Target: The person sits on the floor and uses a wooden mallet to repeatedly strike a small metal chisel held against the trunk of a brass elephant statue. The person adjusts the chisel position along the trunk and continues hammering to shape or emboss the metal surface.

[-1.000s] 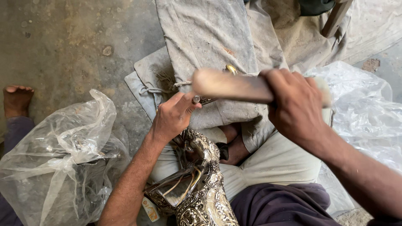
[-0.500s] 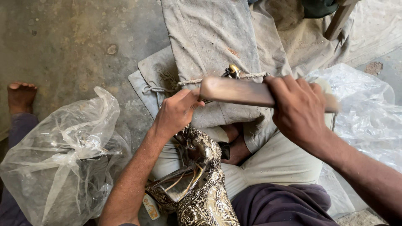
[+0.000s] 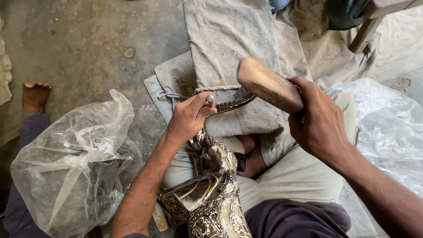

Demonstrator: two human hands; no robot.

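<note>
Daylight is falling on a stained, dusty concrete floor (image 3: 88,39). Grey cloth sacking (image 3: 229,39) is lying spread across it, and a wooden stool leg (image 3: 365,34) is slanting in at upper right.

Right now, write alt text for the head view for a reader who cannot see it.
Seen from above, a seated person's right hand grips a wooden mallet raised over a small metal punch pinched in the left hand, above an ornate embossed metal piece on the lap. A grey cloth covers the floor ahead; a clear plastic bag lies left.
</note>
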